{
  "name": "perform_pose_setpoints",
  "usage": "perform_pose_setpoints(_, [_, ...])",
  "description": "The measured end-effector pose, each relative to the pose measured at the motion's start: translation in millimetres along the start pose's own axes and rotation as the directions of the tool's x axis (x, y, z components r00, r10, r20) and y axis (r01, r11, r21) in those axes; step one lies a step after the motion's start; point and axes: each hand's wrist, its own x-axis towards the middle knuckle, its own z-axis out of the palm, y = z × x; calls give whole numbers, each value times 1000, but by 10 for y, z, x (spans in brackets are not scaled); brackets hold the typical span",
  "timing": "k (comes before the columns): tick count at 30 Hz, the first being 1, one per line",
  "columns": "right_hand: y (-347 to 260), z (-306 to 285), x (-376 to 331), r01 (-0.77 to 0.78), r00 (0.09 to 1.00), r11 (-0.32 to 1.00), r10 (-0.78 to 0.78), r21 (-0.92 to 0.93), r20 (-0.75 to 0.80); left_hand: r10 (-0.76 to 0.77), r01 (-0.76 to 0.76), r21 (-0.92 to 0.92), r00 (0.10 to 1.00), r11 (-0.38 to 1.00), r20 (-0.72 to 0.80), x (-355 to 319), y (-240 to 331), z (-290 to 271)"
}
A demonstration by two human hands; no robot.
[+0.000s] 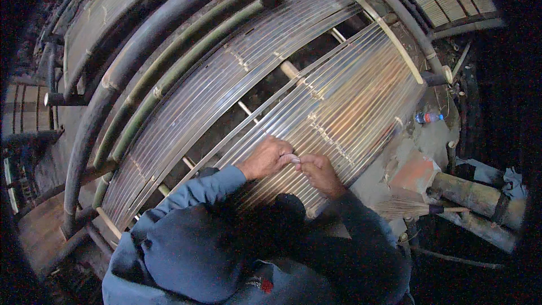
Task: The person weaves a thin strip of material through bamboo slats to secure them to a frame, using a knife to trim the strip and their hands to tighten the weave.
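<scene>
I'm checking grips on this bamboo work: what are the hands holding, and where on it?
Both hands, left hand and right hand, meet on one thin bamboo slat of the mat, fingers pinching it near its lower end. The exact grip is too small to tell.

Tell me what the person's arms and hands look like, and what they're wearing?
Both hands are bare, no gloves or rings visible: left hand, right hand. The long blue-grey fabric sleeves reach the wrists; the right one looks darker in shadow. A small red mark shows on the top's chest.

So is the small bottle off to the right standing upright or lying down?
Lying down: the bottle rests on its side on the ground, long axis flat.
</scene>
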Motion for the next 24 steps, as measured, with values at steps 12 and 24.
perform_pose_setpoints(12, [-125, -503, -552, 62, 993, 979, -79, -193, -86, -113, 169, 117, 918, 979, -381, 465, -360, -320])
perform_pose_setpoints(24, [183, -275, -913, -103, 980, 992, 88, -77, -177, -432, 408, 538, 898, 738, -88, 2372, -1464, -562])
